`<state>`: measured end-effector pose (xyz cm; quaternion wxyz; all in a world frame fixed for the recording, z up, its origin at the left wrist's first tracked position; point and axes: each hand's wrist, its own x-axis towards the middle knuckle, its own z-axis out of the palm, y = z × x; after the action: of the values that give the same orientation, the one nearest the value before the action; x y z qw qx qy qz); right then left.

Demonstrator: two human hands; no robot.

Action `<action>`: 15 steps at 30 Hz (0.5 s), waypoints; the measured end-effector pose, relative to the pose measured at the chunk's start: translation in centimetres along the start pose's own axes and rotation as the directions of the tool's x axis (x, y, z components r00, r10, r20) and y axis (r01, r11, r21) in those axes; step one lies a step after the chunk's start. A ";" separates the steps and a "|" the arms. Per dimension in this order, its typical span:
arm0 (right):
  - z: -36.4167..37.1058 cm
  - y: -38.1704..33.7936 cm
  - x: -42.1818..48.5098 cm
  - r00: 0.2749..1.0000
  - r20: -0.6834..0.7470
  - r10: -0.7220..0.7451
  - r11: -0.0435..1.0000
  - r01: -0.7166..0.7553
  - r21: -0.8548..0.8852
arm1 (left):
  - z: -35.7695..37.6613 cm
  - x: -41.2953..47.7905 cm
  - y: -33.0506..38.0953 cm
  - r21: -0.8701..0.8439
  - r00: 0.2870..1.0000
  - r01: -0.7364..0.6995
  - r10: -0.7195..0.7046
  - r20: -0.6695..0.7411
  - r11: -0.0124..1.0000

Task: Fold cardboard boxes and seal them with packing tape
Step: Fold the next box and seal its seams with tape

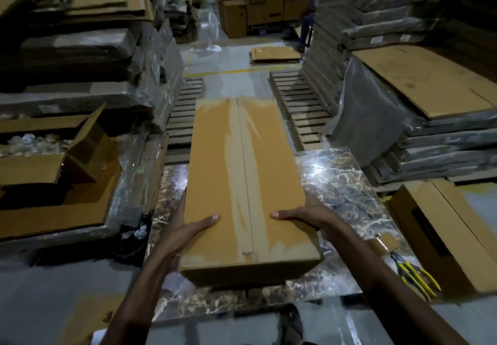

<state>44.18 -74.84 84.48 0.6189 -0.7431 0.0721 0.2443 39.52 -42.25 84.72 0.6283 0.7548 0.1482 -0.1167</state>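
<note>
Both hands clasp a long sealed cardboard box (215,172) near its close end. The left hand (185,233) and the right hand (306,215) each lie flat against a long side, thumbs laid straight across the top. Packing tape (243,156) runs along the centre seam. The box rests lengthwise on a marble-patterned table (347,183). Yellow-handled pliers (414,272), or possibly cutters, lie at the table's right edge. An open carton (40,167) sits to the left, and wooden pallets (298,102) lie beyond.
</note>
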 end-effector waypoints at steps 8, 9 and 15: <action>-10.1 -5.5 -4.2 0.976 -0.093 -0.194 0.981 0.192 -0.037 | 8.4 -2.7 7.1 0.031 0.959 -0.271 0.272 -0.081 0.962; -12.1 -5.7 -4.6 0.972 -0.107 -0.207 0.978 0.205 -0.038 | 10.2 -2.7 7.9 0.057 0.951 -0.292 0.296 -0.089 0.955; -27.6 -4.0 -6.8 0.956 -0.179 -0.234 0.971 0.221 -0.090 | 25.1 -0.7 12.4 0.215 0.915 -0.370 0.395 -0.084 0.904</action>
<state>47.48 -101.63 94.30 0.6072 -0.7871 0.0360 0.1022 43.76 -69.01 91.69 0.5514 0.8328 0.0243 0.0429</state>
